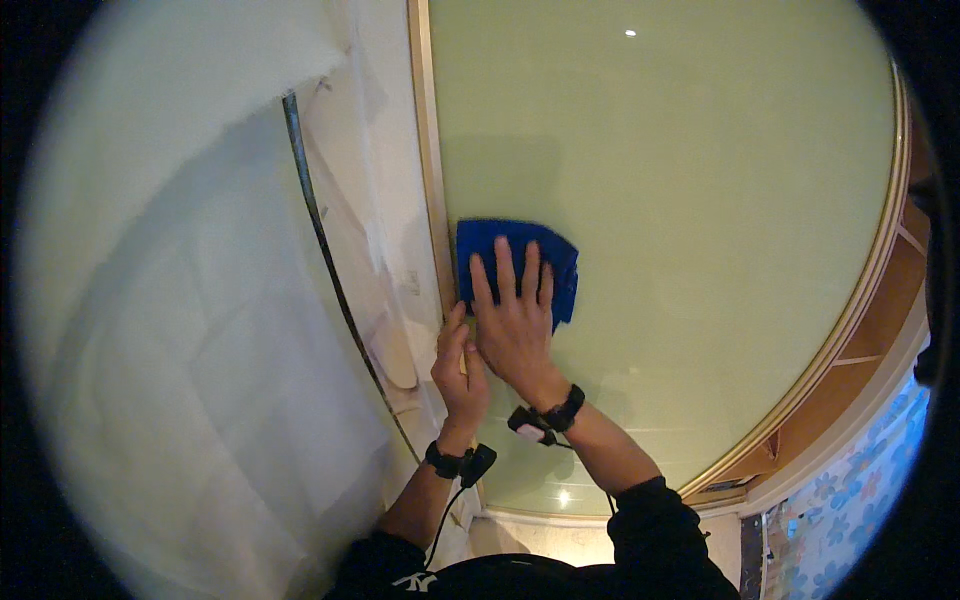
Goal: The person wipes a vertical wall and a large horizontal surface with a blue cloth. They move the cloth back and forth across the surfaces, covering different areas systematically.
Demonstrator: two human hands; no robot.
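Note:
A dark blue cloth (499,240) lies flat against a pale green glossy panel (675,225), close to the panel's gold-coloured frame edge (433,150). My right hand (517,322) rests on the cloth with its fingers spread and pressed down. Just left of it, my left hand (460,367) is at the frame edge beside the cloth's lower left corner, fingers partly bent; whether it grips the edge cannot be told. Both wrists wear black straps with small cabled devices.
To the left hangs a whitish translucent sheet (247,315), with a dark strip (322,240) along its side. A curved-looking gold frame (862,300) bounds the panel on the right, with wooden shelves (855,360) beyond. Blue flowered fabric (847,502) shows at lower right.

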